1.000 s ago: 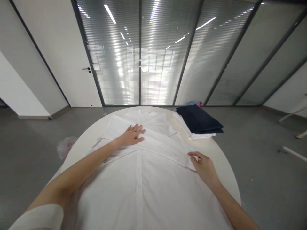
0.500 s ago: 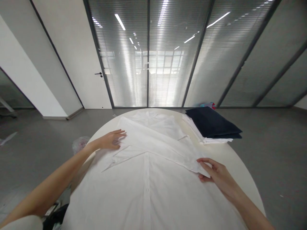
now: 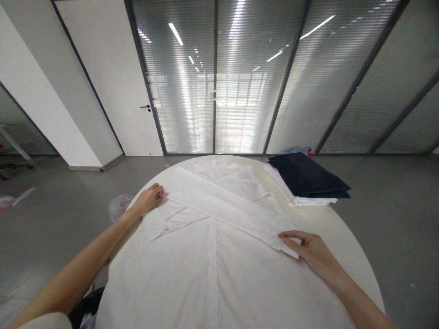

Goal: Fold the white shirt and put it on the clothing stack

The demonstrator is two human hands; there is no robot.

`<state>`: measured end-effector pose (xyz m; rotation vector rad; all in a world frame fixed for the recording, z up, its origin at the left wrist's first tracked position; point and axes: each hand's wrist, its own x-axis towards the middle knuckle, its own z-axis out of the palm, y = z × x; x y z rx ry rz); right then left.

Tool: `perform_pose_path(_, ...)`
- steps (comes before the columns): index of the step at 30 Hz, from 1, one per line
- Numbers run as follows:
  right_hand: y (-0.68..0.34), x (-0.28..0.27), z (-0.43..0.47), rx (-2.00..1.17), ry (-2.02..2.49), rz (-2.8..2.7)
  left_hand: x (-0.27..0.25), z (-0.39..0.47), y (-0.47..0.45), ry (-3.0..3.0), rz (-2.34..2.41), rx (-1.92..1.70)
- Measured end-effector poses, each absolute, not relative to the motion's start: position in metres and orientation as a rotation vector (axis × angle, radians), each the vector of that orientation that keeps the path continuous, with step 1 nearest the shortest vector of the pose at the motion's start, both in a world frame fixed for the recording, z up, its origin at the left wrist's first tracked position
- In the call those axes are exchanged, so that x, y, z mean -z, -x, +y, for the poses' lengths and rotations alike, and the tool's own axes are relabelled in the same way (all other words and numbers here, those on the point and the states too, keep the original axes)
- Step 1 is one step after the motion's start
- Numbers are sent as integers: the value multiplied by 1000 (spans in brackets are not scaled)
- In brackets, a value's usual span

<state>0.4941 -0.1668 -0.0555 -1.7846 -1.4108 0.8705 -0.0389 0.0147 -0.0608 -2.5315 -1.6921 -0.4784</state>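
Note:
A white button-up shirt [image 3: 192,265] lies spread on a round table, its collar at the far side. Both sleeves are crossed over the chest, the upper sleeve [image 3: 222,201] running slantwise from far left to near right. My left hand [image 3: 151,199] is closed in a pinch on the shirt's edge at the left shoulder fold. At the cuff end of the upper sleeve, my right hand [image 3: 307,249] pinches the fabric between thumb and fingers.
Dark navy folded cloth [image 3: 308,176] lies on folded white cloth [image 3: 313,201] at the table's back right. The round table's rim [image 3: 366,269] curves along the right. A clear plastic bag [image 3: 120,206] is on the left, beyond the table edge. A glass partition stands behind.
My left hand has moved a little left and closed from spread fingers into a pinch on the shirt's edge. My right hand stays at the cuff. The view has shifted slightly.

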Motion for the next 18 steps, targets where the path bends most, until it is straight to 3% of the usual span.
perform_pose_path(12, -495, 60, -163, -846, 1831, -1471, 47, 10, 30, 2488, -1674, 194)
perform_pose_path(18, -493, 61, -163, -833, 1813, -1511, 20, -2, -52, 2803, -1347, 234)
